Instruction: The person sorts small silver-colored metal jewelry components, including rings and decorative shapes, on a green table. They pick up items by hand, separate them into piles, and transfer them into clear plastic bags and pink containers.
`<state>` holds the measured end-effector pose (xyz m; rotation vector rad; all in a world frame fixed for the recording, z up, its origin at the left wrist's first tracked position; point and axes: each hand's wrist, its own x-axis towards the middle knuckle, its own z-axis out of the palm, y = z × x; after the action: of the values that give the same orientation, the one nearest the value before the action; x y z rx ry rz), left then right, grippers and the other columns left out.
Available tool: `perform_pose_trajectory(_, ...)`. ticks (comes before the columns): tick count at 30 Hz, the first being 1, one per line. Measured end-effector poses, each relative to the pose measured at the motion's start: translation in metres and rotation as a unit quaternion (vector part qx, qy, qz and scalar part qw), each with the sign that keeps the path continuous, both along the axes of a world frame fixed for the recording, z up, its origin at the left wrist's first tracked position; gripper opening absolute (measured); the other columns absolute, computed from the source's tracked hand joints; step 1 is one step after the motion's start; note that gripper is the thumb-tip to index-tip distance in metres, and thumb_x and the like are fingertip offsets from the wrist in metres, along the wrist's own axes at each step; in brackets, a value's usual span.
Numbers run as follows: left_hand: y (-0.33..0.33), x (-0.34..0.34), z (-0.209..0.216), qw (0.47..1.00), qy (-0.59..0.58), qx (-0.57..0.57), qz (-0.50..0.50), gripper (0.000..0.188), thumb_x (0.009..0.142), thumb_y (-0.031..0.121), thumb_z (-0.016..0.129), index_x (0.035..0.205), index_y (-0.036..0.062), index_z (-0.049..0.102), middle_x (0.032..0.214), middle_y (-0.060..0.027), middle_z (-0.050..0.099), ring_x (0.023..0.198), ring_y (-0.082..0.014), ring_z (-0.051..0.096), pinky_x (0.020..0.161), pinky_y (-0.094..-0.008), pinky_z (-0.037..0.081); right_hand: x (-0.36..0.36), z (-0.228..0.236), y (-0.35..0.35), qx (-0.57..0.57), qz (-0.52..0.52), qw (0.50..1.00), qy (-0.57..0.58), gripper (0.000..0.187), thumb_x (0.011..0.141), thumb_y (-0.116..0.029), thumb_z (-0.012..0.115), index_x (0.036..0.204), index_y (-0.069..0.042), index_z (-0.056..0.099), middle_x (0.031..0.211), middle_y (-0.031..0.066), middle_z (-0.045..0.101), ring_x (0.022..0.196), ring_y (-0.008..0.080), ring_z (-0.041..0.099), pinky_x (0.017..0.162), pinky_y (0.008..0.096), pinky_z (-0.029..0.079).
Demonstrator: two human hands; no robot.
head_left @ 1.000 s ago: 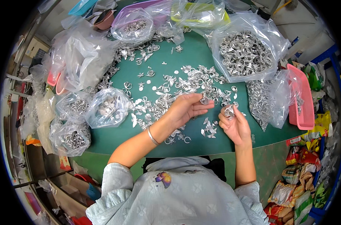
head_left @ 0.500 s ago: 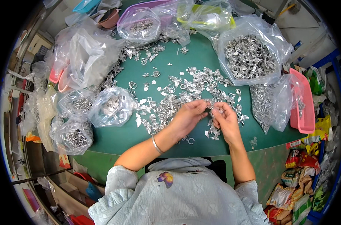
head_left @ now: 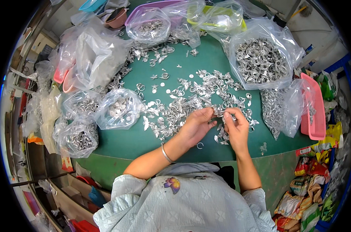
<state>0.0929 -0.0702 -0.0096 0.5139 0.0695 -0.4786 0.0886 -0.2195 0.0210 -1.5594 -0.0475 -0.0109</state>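
Note:
My left hand (head_left: pixel 199 125), with a silver bangle (head_left: pixel 165 153) on its wrist, is closed in a pinch over the near part of the pile. Close beside it, my right hand (head_left: pixel 237 129) is pinched too. Between their fingertips is a small silver metal piece (head_left: pixel 218 111), which looks like part of a ring; its exact shape is hard to make out. Around and under the hands spreads a loose pile of silver metal rings and leaf-shaped pieces (head_left: pixel 175 112). A few more pieces (head_left: pixel 221 136) lie just under my right hand.
Clear bags of silver pieces stand at the left (head_left: pixel 119 109) and right (head_left: pixel 262 62) of the green table (head_left: pixel 152 73). A pink tray (head_left: pixel 313 108) sits at the right edge. Purple (head_left: pixel 156 5) and yellow-green (head_left: pixel 218 25) baskets stand at the back. Colourful packets (head_left: pixel 291 203) lie below right.
The view has shifted slightly. My left hand has its fingers less curled, and my right fingers have folded in closer. The small piece stays between both hands.

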Motion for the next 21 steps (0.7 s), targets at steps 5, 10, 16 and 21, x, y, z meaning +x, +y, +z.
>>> perform_pose_trajectory(5,-0.005,-0.011,0.006,0.999,0.015,-0.047,0.006,0.020,0.089,0.019,0.054,0.102,0.0051,0.058,0.106,-0.0050,0.059,0.100,-0.0159,0.051,0.086,-0.0315,0.039,-0.005,0.006,-0.004,0.184,0.069,0.975,0.104,0.006,0.088,-0.005,0.052,0.092,-0.001,0.055,0.078,-0.0009,0.049,0.056,0.0027,0.041,0.045,0.0167,0.031)
perform_pose_trajectory(10,0.004,-0.012,0.014,1.000,0.010,0.011,-0.022,0.018,0.089,0.014,0.053,0.102,0.0026,0.058,0.102,-0.0066,0.060,0.094,-0.0173,0.056,0.082,-0.0312,0.043,-0.011,0.015,-0.006,0.118,0.103,0.981,0.114,0.005,0.089,-0.007,0.051,0.092,-0.003,0.053,0.089,0.0012,0.047,0.058,0.0049,0.042,0.045,0.0185,0.034)
perform_pose_trajectory(16,0.021,-0.008,0.021,0.994,0.046,0.079,-0.053,0.019,0.088,0.008,0.053,0.103,-0.0012,0.058,0.096,-0.0065,0.061,0.087,-0.0150,0.058,0.071,-0.0253,0.047,-0.005,0.017,-0.009,-0.265,0.098,0.917,-0.283,0.009,0.080,0.002,0.056,0.088,0.001,0.054,0.087,0.0104,0.046,0.064,0.0208,0.048,0.055,0.0274,0.041)
perform_pose_trajectory(21,0.012,-0.018,0.032,0.920,-0.183,0.339,0.071,0.020,0.087,0.006,0.054,0.104,-0.0038,0.057,0.097,-0.0075,0.060,0.088,-0.0137,0.057,0.073,-0.0267,0.049,-0.006,0.020,-0.010,-0.125,0.076,0.980,-0.134,0.004,0.083,0.000,0.051,0.087,0.002,0.052,0.085,0.0115,0.046,0.069,0.0213,0.047,0.061,0.0276,0.040)
